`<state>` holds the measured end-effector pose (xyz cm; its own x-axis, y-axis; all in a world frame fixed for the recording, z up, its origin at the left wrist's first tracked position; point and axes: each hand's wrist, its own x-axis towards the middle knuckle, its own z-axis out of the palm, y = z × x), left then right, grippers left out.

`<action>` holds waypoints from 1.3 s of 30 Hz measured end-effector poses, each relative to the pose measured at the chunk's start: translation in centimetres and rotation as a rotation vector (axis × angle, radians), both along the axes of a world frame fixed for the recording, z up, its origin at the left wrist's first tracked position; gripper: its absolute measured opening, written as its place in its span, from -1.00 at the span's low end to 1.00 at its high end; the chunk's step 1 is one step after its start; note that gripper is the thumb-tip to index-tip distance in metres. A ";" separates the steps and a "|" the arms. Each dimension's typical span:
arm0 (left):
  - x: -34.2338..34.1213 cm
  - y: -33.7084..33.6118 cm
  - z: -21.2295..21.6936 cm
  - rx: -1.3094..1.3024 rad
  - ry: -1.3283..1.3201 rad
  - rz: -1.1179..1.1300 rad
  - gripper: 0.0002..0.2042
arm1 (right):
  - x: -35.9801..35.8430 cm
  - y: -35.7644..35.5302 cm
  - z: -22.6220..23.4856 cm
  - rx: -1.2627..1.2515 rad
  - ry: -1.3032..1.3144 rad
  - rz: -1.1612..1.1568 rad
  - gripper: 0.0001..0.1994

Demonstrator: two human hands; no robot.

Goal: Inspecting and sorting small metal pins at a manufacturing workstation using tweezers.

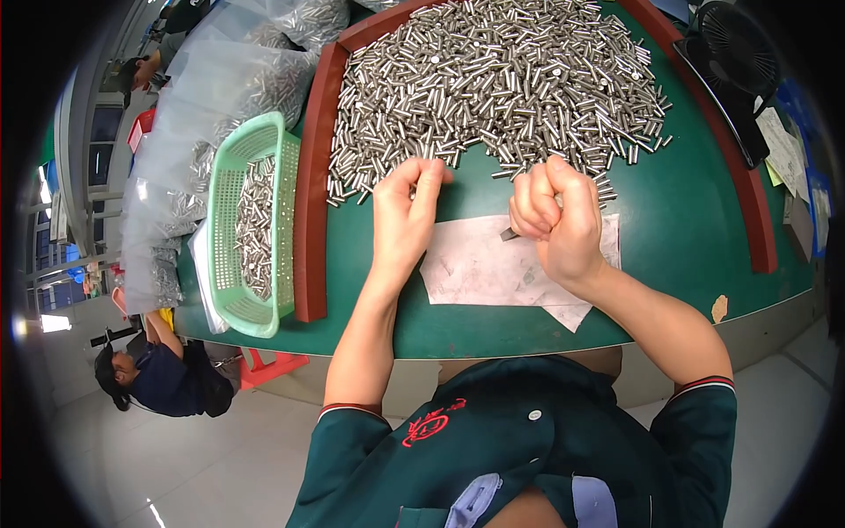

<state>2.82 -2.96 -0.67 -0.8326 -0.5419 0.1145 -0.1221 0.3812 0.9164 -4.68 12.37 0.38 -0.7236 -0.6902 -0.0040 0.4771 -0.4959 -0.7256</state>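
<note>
Green table (687, 246), metal pins (493, 79) heaped between red rails (317, 194). I see left hand (405, 211) by the pile's near edge, right hand (559, 211) above stained cloth (475, 273); both hands' fingers curled in, can't tell what's gripped.

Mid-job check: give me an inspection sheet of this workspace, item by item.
Surface: green tabletop, flanked by dark-red rails.
Job's things: short silvery metal cylinders heaped between the rails; more in a pale-green perforated plastic basket.
Clutter: stained pale sheet on the tabletop; round black fan at far right.
Hands: left hand and right hand, both curled, at the heap's near edge; contents hidden.
Cables: nothing seen.
Surroundings: clear plastic bags of metal pieces at left; person in dark clothing, lower left.
</note>
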 end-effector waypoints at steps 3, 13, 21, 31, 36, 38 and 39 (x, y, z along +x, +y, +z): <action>-0.8 0.2 0.3 -0.418 -0.074 0.070 -0.90 | 0.0 0.0 0.1 -0.002 -0.002 -0.006 -0.61; -0.6 0.7 0.0 -0.741 -0.169 -0.144 -0.86 | 0.0 0.1 0.0 -0.012 -0.007 -0.008 -0.63; 1.5 -0.8 0.7 1.183 0.107 -0.207 -0.88 | -0.1 0.2 0.0 0.002 -0.026 0.002 -0.62; 1.5 -0.2 0.7 0.899 0.037 -0.241 -0.93 | -0.1 0.0 -0.1 -0.002 -0.043 0.003 -0.61; 1.7 -0.3 0.8 0.820 -0.030 -0.259 -0.89 | -0.2 0.0 -0.2 -0.012 -0.049 0.007 -0.62; 1.7 -0.2 0.9 0.769 -0.048 -0.238 -0.87 | -0.1 0.0 -0.2 -0.016 -0.041 0.004 -0.62; 1.8 -0.2 0.9 0.768 -0.048 -0.239 -0.87 | -0.1 0.0 -0.2 -0.017 -0.041 0.003 -0.62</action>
